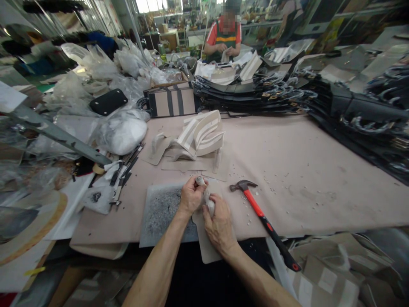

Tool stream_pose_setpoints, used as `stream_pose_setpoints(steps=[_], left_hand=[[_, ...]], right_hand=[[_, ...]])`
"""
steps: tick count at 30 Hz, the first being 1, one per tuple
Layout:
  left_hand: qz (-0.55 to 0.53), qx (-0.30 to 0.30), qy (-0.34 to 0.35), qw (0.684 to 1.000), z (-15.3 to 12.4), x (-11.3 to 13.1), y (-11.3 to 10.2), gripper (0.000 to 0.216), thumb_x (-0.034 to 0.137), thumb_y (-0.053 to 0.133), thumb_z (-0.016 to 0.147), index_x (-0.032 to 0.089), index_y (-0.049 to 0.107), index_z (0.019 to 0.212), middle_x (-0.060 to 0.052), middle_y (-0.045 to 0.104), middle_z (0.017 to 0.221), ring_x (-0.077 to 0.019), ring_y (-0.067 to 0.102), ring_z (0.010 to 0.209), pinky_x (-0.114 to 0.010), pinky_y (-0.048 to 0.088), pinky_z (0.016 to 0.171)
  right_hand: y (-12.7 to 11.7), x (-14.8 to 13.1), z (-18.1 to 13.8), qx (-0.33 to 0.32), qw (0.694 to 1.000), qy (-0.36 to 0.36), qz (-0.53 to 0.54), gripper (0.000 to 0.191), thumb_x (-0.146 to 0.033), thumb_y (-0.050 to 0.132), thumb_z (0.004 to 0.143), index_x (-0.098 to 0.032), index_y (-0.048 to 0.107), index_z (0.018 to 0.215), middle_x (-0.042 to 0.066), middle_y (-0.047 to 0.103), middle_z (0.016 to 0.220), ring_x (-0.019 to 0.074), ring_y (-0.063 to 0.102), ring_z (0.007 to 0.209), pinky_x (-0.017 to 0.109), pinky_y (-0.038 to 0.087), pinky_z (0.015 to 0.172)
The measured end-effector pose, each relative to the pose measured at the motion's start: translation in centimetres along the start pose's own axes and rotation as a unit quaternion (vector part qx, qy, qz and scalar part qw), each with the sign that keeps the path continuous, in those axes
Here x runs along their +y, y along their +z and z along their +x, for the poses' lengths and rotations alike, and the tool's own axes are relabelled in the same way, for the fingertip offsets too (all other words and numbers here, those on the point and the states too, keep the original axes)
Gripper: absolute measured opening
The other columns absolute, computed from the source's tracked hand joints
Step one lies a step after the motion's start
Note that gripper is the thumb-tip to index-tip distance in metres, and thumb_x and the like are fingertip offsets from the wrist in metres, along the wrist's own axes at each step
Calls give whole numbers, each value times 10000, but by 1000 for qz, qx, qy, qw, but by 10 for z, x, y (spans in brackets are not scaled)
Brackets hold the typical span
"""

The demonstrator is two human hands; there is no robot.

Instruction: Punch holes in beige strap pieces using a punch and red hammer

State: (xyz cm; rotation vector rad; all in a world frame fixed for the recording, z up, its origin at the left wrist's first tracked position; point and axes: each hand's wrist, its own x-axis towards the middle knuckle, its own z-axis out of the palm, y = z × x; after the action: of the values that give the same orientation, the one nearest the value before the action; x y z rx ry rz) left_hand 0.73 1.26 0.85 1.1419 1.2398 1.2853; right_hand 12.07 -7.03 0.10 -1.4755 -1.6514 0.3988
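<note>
My left hand [191, 198] is closed around the upper end of a pale, rolled piece [207, 199] with a small round, metal-looking tip [200, 181]. Lower down on the same piece, my right hand [220, 219] is curled, its thumb and fingers pressed against it. Its exact kind is unclear. Beneath both hands lies a flat beige panel [209, 249] with rounded corners, reaching over the table's front edge. To the right rests a claw hammer [255, 204] with a red and black handle. A speckled grey board [159, 213] lies under my left wrist.
Curved beige panels with white strips [204, 136] are heaped ahead. Behind them stand stacked black bag parts [249, 96] and a beige-and-black bag piece [172, 102]. Plastic bags [121, 132] and a metal bar [60, 132] crowd the left. A person [225, 38] works across the table.
</note>
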Motion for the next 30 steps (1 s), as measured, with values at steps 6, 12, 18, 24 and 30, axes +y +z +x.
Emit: stream_pose_setpoints(steps=[6, 12, 18, 24, 30], left_hand=[[-1, -3, -4, 1000, 0, -6, 0, 240, 296, 737, 769, 173, 673, 965, -68, 757, 930, -192, 710, 867, -298, 539, 824], [6, -28, -17, 999, 0, -6, -1, 286, 324, 749, 766, 176, 666, 997, -68, 761, 921, -193, 710, 869, -301, 537, 828], [11, -47, -17, 999, 1, -9, -4, 274, 332, 734, 781, 186, 668, 1003, -60, 759, 925, -194, 710, 881, -298, 534, 831], [21, -49, -17, 998, 0, -4, -4, 270, 339, 741, 771, 183, 665, 978, -56, 759, 899, -194, 709, 863, -289, 533, 808], [52, -61, 4, 997, -1, -7, -4, 208, 278, 698, 795, 190, 665, 980, -58, 766, 905, -196, 714, 859, -282, 533, 776]], right_hand=[[-7, 2, 1, -49, 998, -15, 32, 405, -312, 556, 925, -222, 489, 1314, 113, 589, 1316, 283, 496, 1274, 547, 325, 1100], [-1, -12, 1, -10, 998, 60, 17, 237, -339, 573, 909, -216, 558, 1111, 97, 633, 1153, 273, 546, 1096, 492, 384, 1006], [0, -13, -1, -14, 998, 51, 20, 292, -360, 582, 890, -219, 544, 1143, 96, 621, 1163, 273, 538, 1097, 483, 382, 995], [-6, -5, -2, -38, 998, 30, 47, 388, -370, 612, 856, -217, 536, 1205, 98, 606, 1224, 279, 536, 1140, 484, 396, 1003], [-29, 3, -4, -79, 992, 10, 99, 489, -372, 578, 895, -207, 475, 1344, 122, 569, 1328, 271, 528, 1224, 457, 421, 1047]])
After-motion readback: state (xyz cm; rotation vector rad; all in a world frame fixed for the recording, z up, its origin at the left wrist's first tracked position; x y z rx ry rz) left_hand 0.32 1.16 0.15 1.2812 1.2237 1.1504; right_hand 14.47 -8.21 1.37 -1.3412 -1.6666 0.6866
